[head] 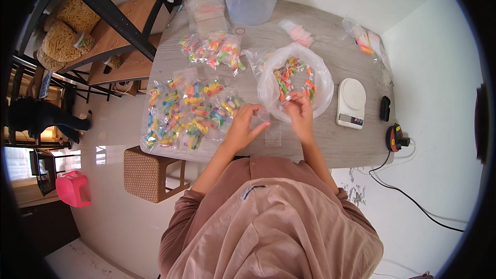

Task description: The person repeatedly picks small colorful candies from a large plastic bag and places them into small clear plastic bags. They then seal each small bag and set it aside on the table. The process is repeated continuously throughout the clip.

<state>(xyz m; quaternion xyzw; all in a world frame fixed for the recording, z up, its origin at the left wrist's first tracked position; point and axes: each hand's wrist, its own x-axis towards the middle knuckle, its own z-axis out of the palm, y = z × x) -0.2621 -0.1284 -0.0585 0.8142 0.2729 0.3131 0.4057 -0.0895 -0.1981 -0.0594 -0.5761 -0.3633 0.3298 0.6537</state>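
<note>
My right hand [300,113] reaches over the near rim of a large white plastic bag [324,85]. Its fingers are bent together, with a shiny wrapped candy [286,100] at their tips. Inside the bag lie wrapped candies [288,75] in orange, green, red and yellow. Just left of it, my left hand [246,125] has thumb and forefinger spread beside a small clear plastic bag [273,133]. Some clear plastic shows between those fingers, but the grip itself is hard to make out. Filled clear bags of colourful wrapped candies [186,112] cover the table's left side.
A white digital scale [352,102] stands right of the large bag. Behind are more candy packets [213,50], stacked empty bags [205,13] and a turquoise-lidded tub [250,5] with a scoop on top. A wicker-patterned stool [143,174] and a person [46,114] are at left.
</note>
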